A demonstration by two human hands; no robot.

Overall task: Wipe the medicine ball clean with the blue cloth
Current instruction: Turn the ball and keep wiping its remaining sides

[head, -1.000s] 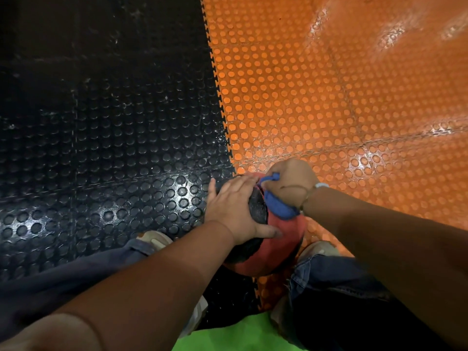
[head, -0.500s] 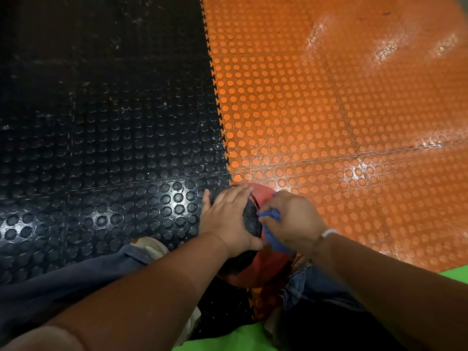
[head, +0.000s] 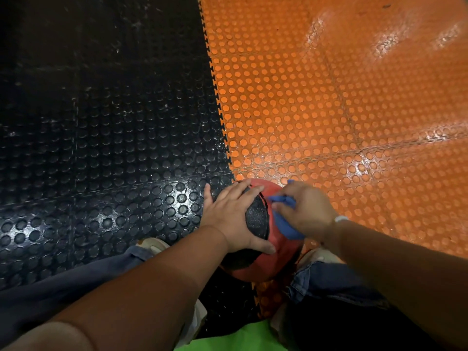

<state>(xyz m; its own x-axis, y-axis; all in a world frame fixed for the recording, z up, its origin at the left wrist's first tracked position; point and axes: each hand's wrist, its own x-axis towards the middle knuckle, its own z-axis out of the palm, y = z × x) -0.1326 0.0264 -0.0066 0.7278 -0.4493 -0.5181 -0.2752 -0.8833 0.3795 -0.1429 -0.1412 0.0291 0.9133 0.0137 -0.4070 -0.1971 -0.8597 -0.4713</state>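
The medicine ball (head: 281,252) sat on the floor between our shoes, on the seam where the black mat (head: 101,148) met the orange mat (head: 329,110). Being round, it had no long axis; its black panel faced up and left, and the panel's curved edge ran from far to near. Our left hand (head: 233,216) lay flat on that panel with the fingers spread and the thumb pointing right. Our right hand (head: 306,211) (a white band at the wrist) gripped the bunched blue cloth (head: 286,224) and pressed it on the red side. The cloth's length ran from far-left to near-right.
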